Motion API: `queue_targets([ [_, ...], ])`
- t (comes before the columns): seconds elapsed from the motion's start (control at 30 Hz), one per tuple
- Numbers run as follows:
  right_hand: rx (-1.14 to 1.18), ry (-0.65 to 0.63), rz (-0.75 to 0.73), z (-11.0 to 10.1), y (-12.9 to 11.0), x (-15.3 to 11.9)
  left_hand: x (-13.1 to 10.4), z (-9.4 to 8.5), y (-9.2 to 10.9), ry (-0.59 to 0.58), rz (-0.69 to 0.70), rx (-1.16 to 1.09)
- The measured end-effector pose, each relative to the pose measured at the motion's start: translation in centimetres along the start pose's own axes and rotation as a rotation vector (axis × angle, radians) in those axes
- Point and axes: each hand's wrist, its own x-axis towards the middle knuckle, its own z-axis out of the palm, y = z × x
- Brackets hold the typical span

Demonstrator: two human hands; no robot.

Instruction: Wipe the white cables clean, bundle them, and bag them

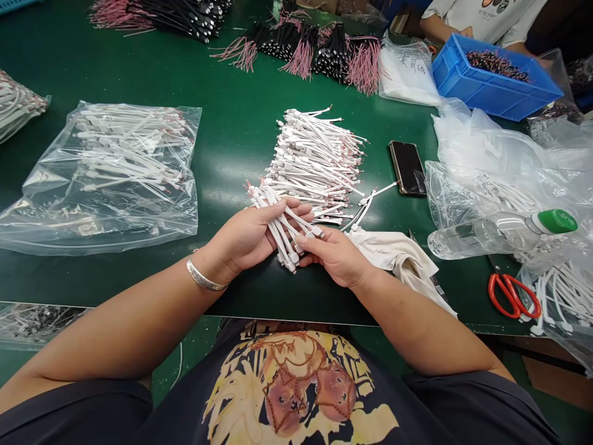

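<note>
A bunch of short white cables [279,230] lies across the palm of my left hand [252,238], whose thumb and fingers close round it. The fingers of my right hand [336,253] pinch the connector ends at the bunch's right side. Just beyond my hands, a large pile of the same white cables [315,161] rests on the green table [231,154]. A few loose white cables [365,207] lie right of the pile. At the left, a clear plastic bag [125,210] holds more white cables.
Right side: a black phone [407,167], beige cloth [403,253], clear bottle with green cap [491,233], red-handled scissors [512,295] and plastic bags. Behind are black and pink cable bundles [301,52] and a blue bin [493,86]. A person in a white shirt [491,18] is at the back right.
</note>
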Motion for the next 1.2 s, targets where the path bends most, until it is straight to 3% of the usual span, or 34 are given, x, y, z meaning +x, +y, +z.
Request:
queue_targets([
  [0.23, 0.04, -0.028, -0.003, 0.05, -0.03, 0.03, 0.01, 0.16, -0.03, 0.007, 0.003, -0.009],
  [0.6, -0.129, -0.078, -0.118, 0.26, 0.51, 0.17, -0.13, 0.25, -0.64, -0.022, 0.028, 0.04],
  [0.77, -0.13, -0.016, -0.144, 0.51, 0.71, 0.14, -0.17, 0.22, -0.75, -0.041, 0.01, 0.025],
  [1.2, 0.008, 0.031, -0.048, 0.22, -0.12, -0.14, -0.05, 0.21, 0.22, -0.018, 0.008, -0.003],
])
